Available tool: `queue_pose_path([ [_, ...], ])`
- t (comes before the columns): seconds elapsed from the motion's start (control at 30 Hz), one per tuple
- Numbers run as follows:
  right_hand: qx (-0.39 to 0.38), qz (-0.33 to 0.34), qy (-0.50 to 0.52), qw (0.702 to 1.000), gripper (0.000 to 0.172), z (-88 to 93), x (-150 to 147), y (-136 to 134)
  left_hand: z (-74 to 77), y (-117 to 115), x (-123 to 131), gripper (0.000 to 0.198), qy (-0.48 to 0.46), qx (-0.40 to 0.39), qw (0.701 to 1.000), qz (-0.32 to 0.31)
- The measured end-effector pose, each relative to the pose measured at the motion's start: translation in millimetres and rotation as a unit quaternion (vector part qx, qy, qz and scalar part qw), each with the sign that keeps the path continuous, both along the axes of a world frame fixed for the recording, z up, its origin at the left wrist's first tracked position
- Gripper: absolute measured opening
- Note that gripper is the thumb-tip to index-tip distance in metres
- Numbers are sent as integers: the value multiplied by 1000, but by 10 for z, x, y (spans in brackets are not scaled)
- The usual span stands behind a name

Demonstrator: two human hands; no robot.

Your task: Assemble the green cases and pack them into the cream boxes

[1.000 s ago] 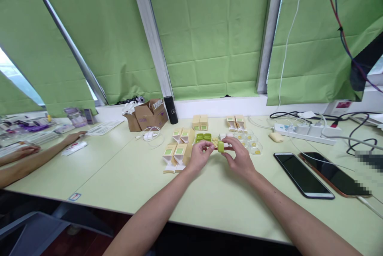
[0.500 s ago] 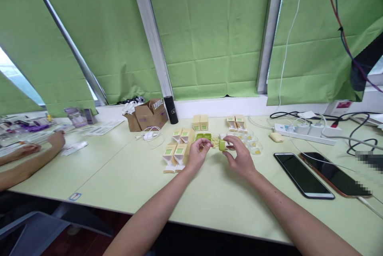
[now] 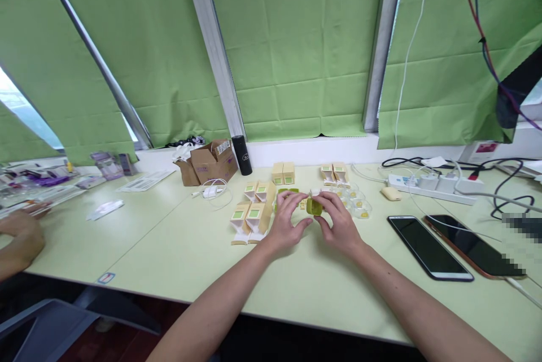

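Note:
A small green box (image 3: pixel 314 207) is held up over the table, its darker olive side facing me. My right hand (image 3: pixel 341 223) grips it from the right, thumb below and fingers above. On its left edge are the fingertips and thumb of my left hand (image 3: pixel 285 226), curved around that side. Behind my left hand other green boxes (image 3: pixel 293 190) are partly hidden. Small yellow pieces (image 3: pixel 302 205) lie behind the hands, mostly covered. Clear plastic cups (image 3: pixel 362 209) with yellow bits inside stand just right of my right hand.
Open beige cartons (image 3: pixel 254 215) stand to the left, with closed cartons (image 3: pixel 283 173) and more open cartons (image 3: pixel 334 175) behind. Two phones (image 3: pixel 429 249) lie right, near a power strip (image 3: pixel 432 188). A cardboard box (image 3: pixel 215 164), black bottle (image 3: pixel 241 156) and another person's hand (image 3: pixel 23 238) are left.
My left hand has moved right and its fingers have spread onto the green box. The box has turned, showing its darker side. The other person's arm has drawn back left.

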State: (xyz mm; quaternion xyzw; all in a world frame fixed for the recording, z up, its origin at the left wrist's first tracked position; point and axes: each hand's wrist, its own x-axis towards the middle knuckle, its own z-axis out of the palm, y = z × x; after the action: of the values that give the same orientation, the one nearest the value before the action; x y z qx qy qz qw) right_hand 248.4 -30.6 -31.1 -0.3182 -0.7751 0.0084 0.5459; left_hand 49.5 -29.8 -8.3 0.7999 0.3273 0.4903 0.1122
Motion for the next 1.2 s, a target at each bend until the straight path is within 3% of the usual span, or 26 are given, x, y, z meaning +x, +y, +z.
queue_pose_path([
  [0.2, 47, 6, -13, 999, 53, -20, -1, 31, 5, 18, -2, 46, 9, 34, 999, 4],
  [0.67, 108, -4, -64, 992, 29, 70, 29, 12, 13, 47, -13, 37, -43, 16, 999, 8],
  [1.2, 118, -11, -99, 988, 30, 86, 10, 8, 5, 38, -33, 38, -21, 46, 999, 9],
])
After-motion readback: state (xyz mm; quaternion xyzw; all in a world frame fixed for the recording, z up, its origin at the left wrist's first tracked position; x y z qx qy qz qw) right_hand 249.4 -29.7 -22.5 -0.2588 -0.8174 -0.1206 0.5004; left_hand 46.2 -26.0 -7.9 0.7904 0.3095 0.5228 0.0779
